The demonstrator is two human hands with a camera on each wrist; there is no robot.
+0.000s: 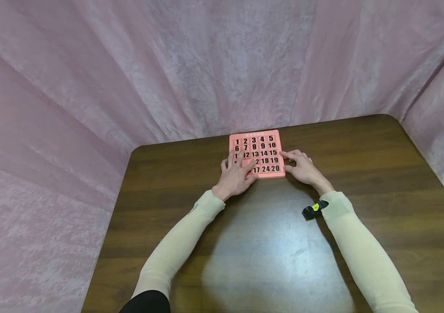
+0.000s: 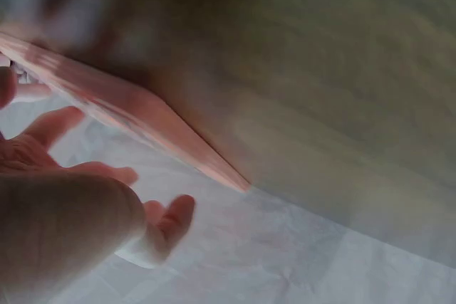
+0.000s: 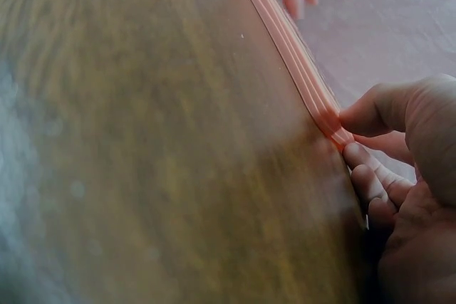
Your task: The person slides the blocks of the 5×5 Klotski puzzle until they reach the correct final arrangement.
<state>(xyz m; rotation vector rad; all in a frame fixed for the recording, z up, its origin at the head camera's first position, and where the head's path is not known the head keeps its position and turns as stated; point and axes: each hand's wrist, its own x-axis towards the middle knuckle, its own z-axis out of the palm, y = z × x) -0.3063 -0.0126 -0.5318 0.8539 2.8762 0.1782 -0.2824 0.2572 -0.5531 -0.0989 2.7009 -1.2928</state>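
A pink sliding number puzzle [image 1: 264,150] lies flat near the table's far edge, with black numbers on square tiles. My left hand [image 1: 235,177] is over its lower left part, fingers spread, and hides several tiles there. Its index fingertip appears to touch a tile in the lower rows. In the left wrist view the fingers of the left hand [image 2: 107,190] are spread beside the tilted-looking pink board [image 2: 171,126]. My right hand [image 1: 302,168] holds the board's right edge with thumb and fingertips. The right wrist view shows that hand [image 3: 413,140] at a corner of the pink frame [image 3: 285,48].
The brown wooden table [image 1: 159,182] has rounded far corners and a bright glare at its middle. Pink curtains [image 1: 222,65] hang behind it and at the sides. A small black device [image 1: 311,211] is strapped at the right wrist.
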